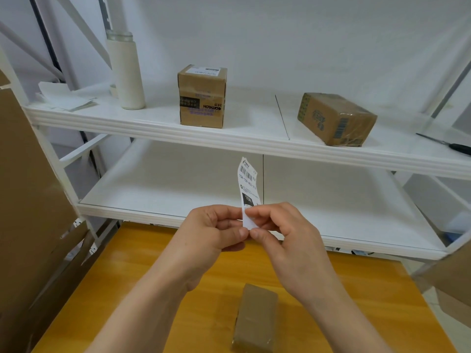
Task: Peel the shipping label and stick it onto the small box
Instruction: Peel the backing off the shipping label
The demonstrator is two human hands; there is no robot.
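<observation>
From my remote station I see both hands raised above the desk (153,289), in front of a white shelf unit (153,121). The left hand (214,230) pinches the lower end of the shipping label (248,184) between thumb and curled fingers; the right hand (283,230) pinches the same lower end from the other side, so the fingertips of the two hands nearly meet on the paper. The label stands upright out of the hands, slightly curved, with its printed face toward the camera (a barcode near the top and a black block lower down; the small text I cannot read). Whether the backing is already parted from the label, I cannot tell.

The small box (257,322) lies on the yellow wooden desk below the hands, near the bottom edge of the view; it is wrapped in brown tape, its top face is plain brown, and it is apart from both hands.

On the upper shelf a brown carton (202,98) stands upright with a white sticker on its top; to its right a second carton (336,119) lies tilted; at the left a white bottle (126,72) with a clear glass neck stands beside loose white sheets (63,95); at the far right lies a screwdriver (453,146) with a dark handle. Large cardboard pieces (30,200) lean at the left edge of the view.
</observation>
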